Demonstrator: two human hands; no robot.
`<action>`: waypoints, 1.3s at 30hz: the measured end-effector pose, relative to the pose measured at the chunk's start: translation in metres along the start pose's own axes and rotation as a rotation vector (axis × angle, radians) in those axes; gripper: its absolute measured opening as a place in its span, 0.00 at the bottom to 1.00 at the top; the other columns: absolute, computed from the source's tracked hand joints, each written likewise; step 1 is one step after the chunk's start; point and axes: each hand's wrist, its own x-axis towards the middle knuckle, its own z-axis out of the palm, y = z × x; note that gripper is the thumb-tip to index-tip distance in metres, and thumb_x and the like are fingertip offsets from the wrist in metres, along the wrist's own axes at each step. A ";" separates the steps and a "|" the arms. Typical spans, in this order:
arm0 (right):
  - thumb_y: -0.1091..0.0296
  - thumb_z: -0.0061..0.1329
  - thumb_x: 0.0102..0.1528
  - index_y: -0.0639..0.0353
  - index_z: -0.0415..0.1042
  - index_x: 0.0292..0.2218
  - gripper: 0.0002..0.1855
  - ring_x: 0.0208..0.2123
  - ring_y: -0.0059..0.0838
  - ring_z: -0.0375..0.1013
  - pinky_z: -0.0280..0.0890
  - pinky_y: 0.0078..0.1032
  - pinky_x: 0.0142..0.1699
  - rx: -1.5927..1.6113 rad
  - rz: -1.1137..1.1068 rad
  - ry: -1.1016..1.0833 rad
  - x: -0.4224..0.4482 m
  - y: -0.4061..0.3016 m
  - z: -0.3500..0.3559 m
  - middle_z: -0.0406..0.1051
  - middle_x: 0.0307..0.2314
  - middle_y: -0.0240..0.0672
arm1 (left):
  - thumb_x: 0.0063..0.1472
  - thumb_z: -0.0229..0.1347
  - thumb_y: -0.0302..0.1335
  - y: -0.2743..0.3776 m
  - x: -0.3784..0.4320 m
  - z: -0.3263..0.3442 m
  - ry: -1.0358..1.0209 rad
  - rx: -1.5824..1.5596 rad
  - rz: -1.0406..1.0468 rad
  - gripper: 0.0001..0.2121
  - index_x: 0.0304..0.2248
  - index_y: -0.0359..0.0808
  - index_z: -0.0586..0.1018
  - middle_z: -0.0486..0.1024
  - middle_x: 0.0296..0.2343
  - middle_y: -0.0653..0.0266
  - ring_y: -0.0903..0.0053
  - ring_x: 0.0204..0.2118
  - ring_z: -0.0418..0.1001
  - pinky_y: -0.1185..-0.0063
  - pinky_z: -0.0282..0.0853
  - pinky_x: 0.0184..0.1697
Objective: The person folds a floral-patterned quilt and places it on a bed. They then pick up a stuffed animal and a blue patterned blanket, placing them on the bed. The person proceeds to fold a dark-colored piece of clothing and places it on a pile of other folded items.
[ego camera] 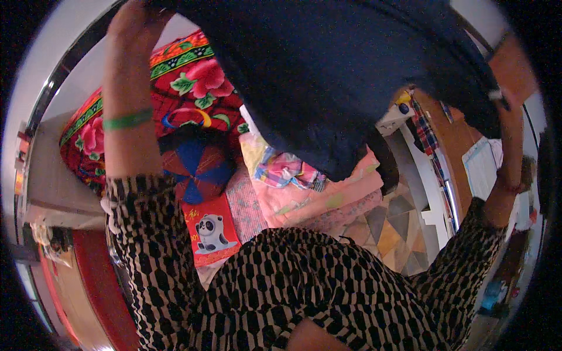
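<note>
A large dark navy cloth [333, 66], probably a garment, is spread in the air between my raised hands. It fills the upper middle of the head view, and its lower part hangs over the bed. My left hand [142, 19] grips its edge at the top left, partly cut off by the picture's rim. On the far right my right hand [511, 112] holds the opposite edge; its fingers are small and blurred. Below the cloth lies a crumpled plaid cloth [285, 169] on a peach-pink quilt [303, 202].
A red floral blanket [197, 83] is heaped at left, beside a round brown-and-blue object [197, 171]. A red panda-printed bag or sheet [215, 232] lies nearer me. Patterned floor [390, 228] shows at right, before a wooden desk [456, 136] with papers [483, 164].
</note>
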 end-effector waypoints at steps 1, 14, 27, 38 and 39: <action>0.72 0.39 0.47 0.62 0.66 0.38 0.15 0.36 0.31 0.67 0.59 0.21 0.42 -0.015 0.024 -0.060 -0.022 0.003 -0.012 0.68 0.34 0.41 | 0.55 0.43 0.28 -0.018 -0.026 0.043 0.177 0.142 0.091 0.13 0.38 0.30 0.67 0.68 0.36 0.55 0.65 0.40 0.66 0.70 0.63 0.43; 0.80 0.36 0.37 0.58 0.65 0.35 0.20 0.39 0.35 0.64 0.58 0.25 0.44 0.647 0.300 -0.713 -0.336 0.008 0.165 0.65 0.35 0.39 | 0.49 0.49 0.24 -0.197 -0.347 -0.018 0.441 0.057 -0.544 0.16 0.40 0.35 0.67 0.68 0.37 0.64 0.73 0.40 0.65 0.75 0.61 0.44; 0.84 0.40 0.36 0.61 0.67 0.33 0.18 0.36 0.40 0.64 0.57 0.27 0.43 0.527 -0.156 -1.073 -0.316 -0.002 0.262 0.67 0.30 0.41 | 0.49 0.49 0.24 -0.244 -0.443 -0.042 -0.200 1.324 -1.029 0.13 0.36 0.34 0.68 0.68 0.32 0.63 0.73 0.35 0.66 0.78 0.65 0.35; 0.66 0.46 0.45 0.66 0.62 0.39 0.20 0.41 0.46 0.61 0.56 0.33 0.45 0.472 0.190 -0.211 -0.181 -0.081 0.383 0.61 0.39 0.48 | 0.54 0.43 0.30 -0.375 -0.404 -0.145 0.669 0.347 -0.778 0.11 0.39 0.43 0.66 0.66 0.37 0.69 0.70 0.38 0.63 0.69 0.62 0.38; 0.66 0.44 0.46 0.65 0.62 0.40 0.19 0.42 0.46 0.60 0.55 0.32 0.46 0.492 0.247 -0.217 -0.228 -0.058 0.415 0.62 0.39 0.47 | 0.54 0.43 0.30 -0.382 -0.414 -0.124 0.920 -0.051 -0.927 0.11 0.38 0.43 0.66 0.65 0.38 0.69 0.70 0.38 0.62 0.69 0.61 0.39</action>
